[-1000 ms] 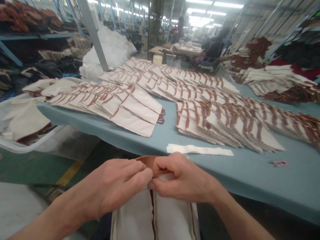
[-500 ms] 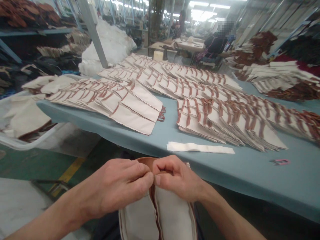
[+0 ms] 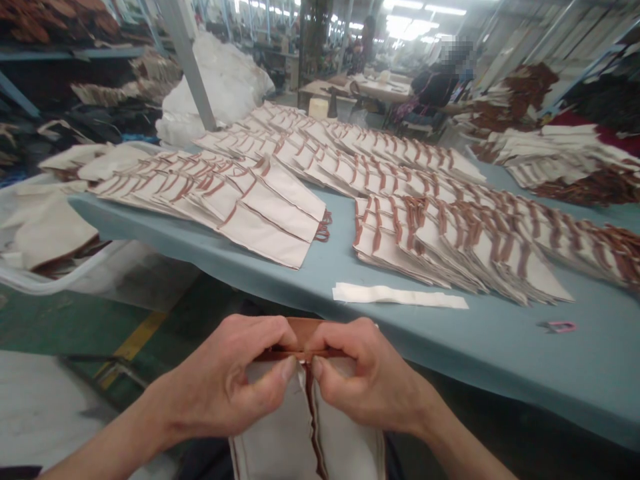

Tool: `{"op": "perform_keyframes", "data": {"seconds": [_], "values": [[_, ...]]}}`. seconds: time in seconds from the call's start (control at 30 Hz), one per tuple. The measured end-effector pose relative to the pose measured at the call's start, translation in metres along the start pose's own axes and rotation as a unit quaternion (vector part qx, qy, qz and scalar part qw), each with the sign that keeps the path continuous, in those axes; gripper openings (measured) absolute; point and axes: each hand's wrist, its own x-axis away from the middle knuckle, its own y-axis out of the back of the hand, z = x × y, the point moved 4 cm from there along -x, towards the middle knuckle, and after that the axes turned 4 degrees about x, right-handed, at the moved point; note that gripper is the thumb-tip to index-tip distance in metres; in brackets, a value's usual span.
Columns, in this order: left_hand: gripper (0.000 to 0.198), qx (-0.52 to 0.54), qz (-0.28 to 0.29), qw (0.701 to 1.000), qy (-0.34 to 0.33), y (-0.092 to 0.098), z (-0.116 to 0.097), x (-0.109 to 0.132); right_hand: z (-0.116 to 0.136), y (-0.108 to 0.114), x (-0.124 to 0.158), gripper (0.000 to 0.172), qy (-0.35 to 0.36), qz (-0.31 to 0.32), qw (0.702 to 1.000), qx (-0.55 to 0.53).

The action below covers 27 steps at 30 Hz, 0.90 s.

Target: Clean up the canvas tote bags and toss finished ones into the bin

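Between my hands is a sewn cream fabric piece [image 3: 273, 423] with a brown band along its top and a brown-edged seam down its middle. My left hand [image 3: 250, 373] pinches the brown top edge just left of the seam, thumb in front and fingers behind. On the other side of the seam, my right hand [image 3: 355, 373] grips the same edge in a like pinch. Both thumb tips are close together at the top of the seam, where a small white bit shows. The lower end of the piece runs out of view.
A blue-covered table [image 3: 280, 293] stands ahead, bearing overlapping rows of cream pieces with brown edging [image 3: 270, 227]. Near its front edge lie a white strip [image 3: 400, 295] and pink-handled thread snips [image 3: 560, 327]. A white bin [image 3: 65, 283] of fabric stands left; a person [image 3: 433, 90] sits far back.
My hands have shifted their pinch on the top edge, and the left fingers are now more bent. The brown band, curved before, now looks pulled straight between them.
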Motion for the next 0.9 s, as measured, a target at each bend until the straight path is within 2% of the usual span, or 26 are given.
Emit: {"op": "perform_keyframes", "data": {"seconds": [0.13, 0.23, 0.3, 0.37, 0.47, 0.53, 0.63, 0.77, 0.9], "values": [[0.021, 0.002, 0.015, 0.999, -0.029, -0.005, 0.010, -0.002, -0.007, -0.005, 0.000, 0.018, 0.004, -0.009, 1.000, 0.004], [0.025, 0.088, 0.023, 0.995, -0.035, -0.010, 0.023, 0.000, -0.012, -0.012, -0.001, 0.019, 0.023, -0.031, 0.999, -0.019], [0.030, 0.210, 0.039, 0.977, -0.002, -0.018, 0.034, 0.001, -0.012, -0.018, -0.001, 0.018, 0.047, -0.051, 0.996, -0.051], [0.042, 0.320, 0.043, 0.946, 0.033, -0.028, 0.042, 0.004, -0.009, -0.024, -0.001, 0.017, 0.064, -0.063, 0.993, -0.072], [0.058, 0.378, 0.025, 0.924, 0.055, -0.039, 0.048, 0.007, -0.005, -0.026, 0.001, 0.016, 0.065, -0.077, 0.993, -0.068], [0.059, 0.370, 0.007, 0.927, 0.061, -0.037, 0.046, 0.009, -0.003, -0.023, 0.003, 0.016, 0.052, -0.068, 0.995, -0.056], [0.044, 0.317, 0.001, 0.946, 0.062, -0.020, 0.039, 0.010, -0.001, -0.015, 0.006, 0.019, 0.027, -0.051, 0.998, -0.010], [0.031, 0.174, 0.043, 0.983, 0.035, 0.001, 0.024, 0.005, -0.003, -0.004, 0.010, 0.017, 0.013, -0.039, 0.997, 0.067], [0.034, 0.099, 0.077, 0.992, 0.024, 0.001, 0.014, -0.001, -0.006, -0.002, 0.011, 0.018, 0.012, -0.022, 0.995, 0.093]]}}
